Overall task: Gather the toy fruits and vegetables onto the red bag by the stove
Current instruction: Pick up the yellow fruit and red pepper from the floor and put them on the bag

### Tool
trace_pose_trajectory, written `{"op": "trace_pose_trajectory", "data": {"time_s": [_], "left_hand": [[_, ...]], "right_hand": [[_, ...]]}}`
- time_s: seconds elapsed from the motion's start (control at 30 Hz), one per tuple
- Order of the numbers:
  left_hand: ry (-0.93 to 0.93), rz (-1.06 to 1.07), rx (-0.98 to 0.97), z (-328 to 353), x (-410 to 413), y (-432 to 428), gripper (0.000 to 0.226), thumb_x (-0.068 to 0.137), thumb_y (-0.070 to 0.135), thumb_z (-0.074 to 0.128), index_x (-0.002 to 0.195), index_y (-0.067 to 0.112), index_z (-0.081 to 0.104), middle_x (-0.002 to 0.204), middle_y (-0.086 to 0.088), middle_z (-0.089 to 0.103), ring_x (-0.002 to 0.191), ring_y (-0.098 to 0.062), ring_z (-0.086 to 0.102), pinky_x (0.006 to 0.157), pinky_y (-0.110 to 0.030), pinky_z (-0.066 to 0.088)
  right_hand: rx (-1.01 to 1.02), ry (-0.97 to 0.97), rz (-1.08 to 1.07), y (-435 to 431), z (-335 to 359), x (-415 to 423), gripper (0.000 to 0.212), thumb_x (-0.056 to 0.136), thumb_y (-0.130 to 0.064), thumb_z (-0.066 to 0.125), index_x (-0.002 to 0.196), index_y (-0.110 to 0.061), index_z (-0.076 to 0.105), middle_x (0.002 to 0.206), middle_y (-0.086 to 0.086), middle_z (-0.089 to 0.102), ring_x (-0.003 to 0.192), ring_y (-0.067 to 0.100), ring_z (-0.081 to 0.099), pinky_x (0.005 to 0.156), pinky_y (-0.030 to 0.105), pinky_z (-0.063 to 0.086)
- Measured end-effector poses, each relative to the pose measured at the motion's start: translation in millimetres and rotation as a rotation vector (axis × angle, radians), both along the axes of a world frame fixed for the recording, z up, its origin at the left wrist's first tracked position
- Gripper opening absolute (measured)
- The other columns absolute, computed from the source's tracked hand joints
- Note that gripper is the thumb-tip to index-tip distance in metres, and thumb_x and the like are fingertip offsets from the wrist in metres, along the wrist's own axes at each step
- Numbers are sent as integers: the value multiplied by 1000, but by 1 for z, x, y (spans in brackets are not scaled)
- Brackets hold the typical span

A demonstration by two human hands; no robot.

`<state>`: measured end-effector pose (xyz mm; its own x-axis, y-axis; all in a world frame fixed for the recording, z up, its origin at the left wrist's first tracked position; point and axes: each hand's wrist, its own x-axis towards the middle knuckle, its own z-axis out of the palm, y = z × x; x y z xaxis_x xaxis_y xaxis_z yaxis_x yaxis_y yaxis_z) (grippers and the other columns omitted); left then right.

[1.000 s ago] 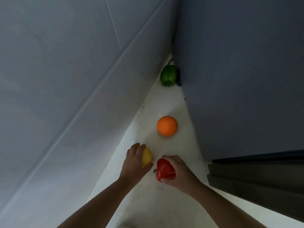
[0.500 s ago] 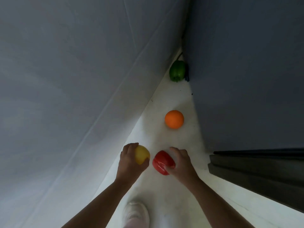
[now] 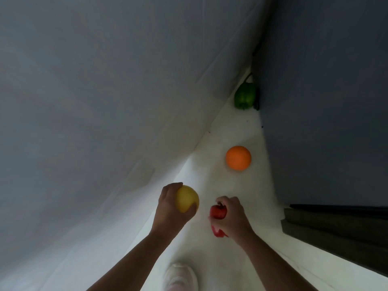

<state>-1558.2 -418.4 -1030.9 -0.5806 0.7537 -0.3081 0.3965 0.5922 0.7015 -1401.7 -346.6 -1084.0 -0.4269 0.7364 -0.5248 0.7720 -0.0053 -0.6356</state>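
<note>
My left hand [image 3: 171,208] grips a round yellow toy fruit [image 3: 187,198], held above the white floor. My right hand [image 3: 233,217] is closed around a red toy pepper [image 3: 218,213], most of it hidden by my fingers. An orange toy fruit [image 3: 238,158] lies on the floor beyond both hands. Farther off, a green toy pepper [image 3: 245,97] sits in the narrow corner where the wall meets the dark panel. No red bag or stove is in view.
A pale grey wall [image 3: 105,101] slopes along the left. A dark blue-grey panel [image 3: 325,101] stands on the right, with a dark ledge [image 3: 336,232] below it. The white floor strip [image 3: 231,127] narrows between them. A white shoe [image 3: 181,277] shows at the bottom.
Both hands have lifted their fruits off the floor and drawn back toward me. The view has shifted, and the shoe has come into sight.
</note>
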Motion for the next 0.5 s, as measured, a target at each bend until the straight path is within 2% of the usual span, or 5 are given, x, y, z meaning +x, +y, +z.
{"op": "trace_pose_trajectory", "data": {"time_s": [0.1, 0.2, 0.3, 0.43, 0.5], "left_hand": [[-20, 5, 33, 36, 7, 0, 65, 64, 17, 81, 121, 19, 49, 114, 9, 43, 98, -12, 47, 77, -17, 38], [-53, 29, 38, 87, 15, -6, 64, 65, 17, 81, 120, 21, 49, 115, 9, 44, 96, -8, 46, 70, 0, 34], [-51, 82, 57, 148, 20, -14, 62, 65, 16, 80, 120, 20, 50, 115, 9, 46, 94, -8, 47, 68, 1, 34], [-69, 164, 101, 236, 29, -23, 63, 62, 25, 82, 115, 28, 49, 113, 12, 48, 92, -10, 48, 69, -7, 35], [-98, 193, 138, 280, 36, -28, 59, 58, 36, 73, 110, 36, 45, 109, 18, 48, 90, -4, 49, 69, -6, 36]], "right_hand": [[-10, 110, -78, 5, 50, -2, 52, 66, -24, 77, 112, -22, 53, 106, -1, 41, 101, 18, 47, 83, 22, 41], [-8, 197, -146, 8, 114, 2, 51, 65, -21, 79, 110, -24, 53, 107, -1, 44, 97, 14, 49, 75, 8, 36], [23, 229, -198, 9, 185, 9, 50, 65, -21, 79, 108, -27, 53, 105, -4, 45, 94, 10, 49, 66, -3, 35], [62, 276, -221, 6, 281, 17, 52, 65, -22, 79, 111, -27, 54, 108, -7, 47, 96, 6, 49, 68, 3, 38], [86, 319, -230, 3, 326, 21, 51, 65, -22, 79, 109, -29, 54, 109, -7, 49, 98, 3, 50, 73, 8, 40]]}}
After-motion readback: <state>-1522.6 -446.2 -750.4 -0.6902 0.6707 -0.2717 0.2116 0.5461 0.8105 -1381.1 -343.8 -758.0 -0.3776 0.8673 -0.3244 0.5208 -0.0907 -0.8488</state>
